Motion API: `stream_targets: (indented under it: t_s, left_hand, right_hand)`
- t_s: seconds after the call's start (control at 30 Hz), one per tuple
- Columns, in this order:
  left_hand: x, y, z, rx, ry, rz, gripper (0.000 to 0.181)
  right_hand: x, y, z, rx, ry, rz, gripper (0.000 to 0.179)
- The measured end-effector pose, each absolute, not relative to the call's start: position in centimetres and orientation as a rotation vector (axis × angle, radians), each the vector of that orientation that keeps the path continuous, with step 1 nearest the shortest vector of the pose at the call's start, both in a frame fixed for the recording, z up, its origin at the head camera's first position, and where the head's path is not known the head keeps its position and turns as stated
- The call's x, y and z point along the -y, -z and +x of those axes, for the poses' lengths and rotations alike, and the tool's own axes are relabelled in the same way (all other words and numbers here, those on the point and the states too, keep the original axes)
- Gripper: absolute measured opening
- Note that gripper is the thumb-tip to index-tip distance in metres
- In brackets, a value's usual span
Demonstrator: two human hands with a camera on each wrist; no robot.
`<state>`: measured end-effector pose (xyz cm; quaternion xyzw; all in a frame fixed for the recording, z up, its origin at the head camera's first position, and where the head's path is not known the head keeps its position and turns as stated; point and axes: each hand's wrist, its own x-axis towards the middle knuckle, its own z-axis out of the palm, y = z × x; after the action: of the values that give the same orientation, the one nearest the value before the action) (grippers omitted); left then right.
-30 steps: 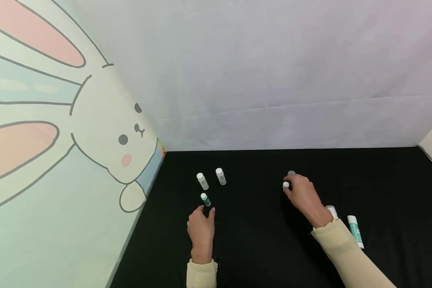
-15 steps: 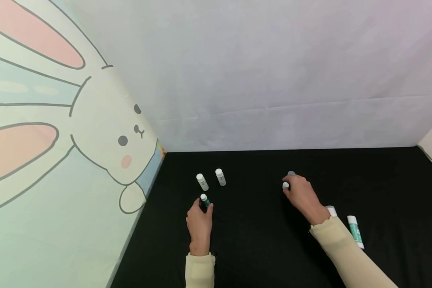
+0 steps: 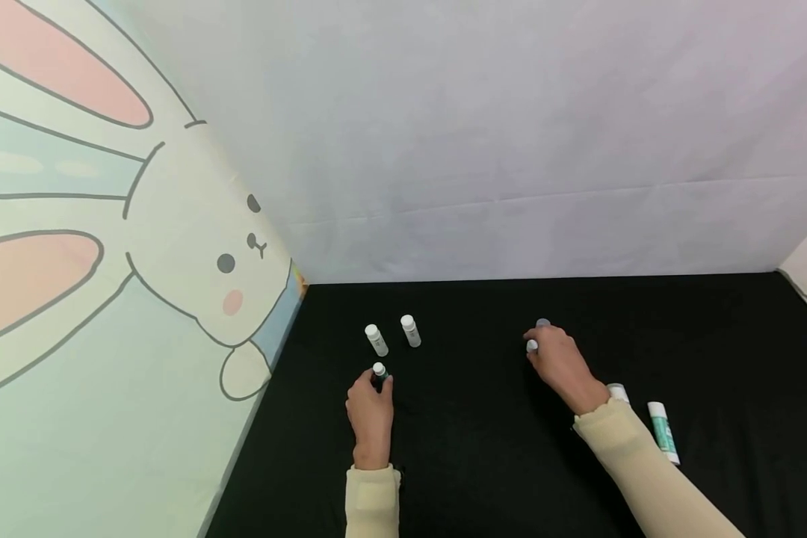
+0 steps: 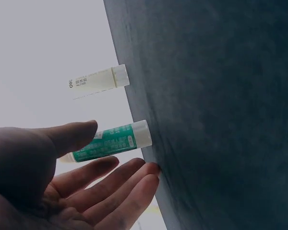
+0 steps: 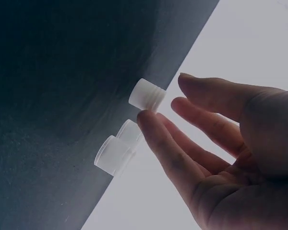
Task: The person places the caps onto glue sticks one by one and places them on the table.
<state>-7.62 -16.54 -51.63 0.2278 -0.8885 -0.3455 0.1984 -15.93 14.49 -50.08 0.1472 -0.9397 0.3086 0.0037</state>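
Near the left, a green-labelled glue stick (image 3: 379, 369) with a white cap stands upright on the black cloth. My left hand (image 3: 370, 415) reaches around it from the near side. In the left wrist view the thumb (image 4: 79, 136) overlaps the green glue stick (image 4: 113, 142), while the loosely extended fingers lie on its other side, a gap showing. Over on the right, my right hand (image 3: 560, 366) is at a small white cap (image 3: 532, 346). The right wrist view shows this cap (image 5: 146, 95) by the index fingertip, with the thumb apart from it.
Two white glue sticks (image 3: 376, 340) (image 3: 411, 331) stand behind the green one. Beyond the right hand is another cap (image 3: 542, 323). A white and green glue stick (image 3: 663, 432) lies beside the right sleeve, which partly covers a further white piece (image 3: 617, 393). A pale wall hanging (image 3: 511, 149) rises behind the table.
My left hand has moved forward, so the green glue stick now lies between thumb and fingers. The right hand has shifted only slightly left.
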Motion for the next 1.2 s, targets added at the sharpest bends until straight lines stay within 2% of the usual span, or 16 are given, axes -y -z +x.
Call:
stream_targets:
  t_s: [0.3, 0.6, 1.03, 1.2]
  left_hand:
    - [16.5, 51.5, -7.8, 2.485, 0.955, 0.626, 0.009]
    - [16.3, 51.8, -7.9, 2.502, 0.963, 0.613, 0.007]
    - [14.5, 50.7, -7.1, 2.521, 0.997, 0.572, 0.005]
    - [13.5, 50.5, -7.0, 2.547, 1.035, 0.503, 0.010]
  right_hand:
    - [-14.5, 50.6, -16.5, 2.950, -0.964, 0.471, 0.019]
    - [-14.8, 50.9, -16.5, 2.907, -1.009, 0.457, 0.007]
    - [-14.8, 50.4, -15.5, 2.837, -1.022, 0.391, 0.012]
    - [-14.8, 49.8, -14.9, 2.815, -1.046, 0.364, 0.014]
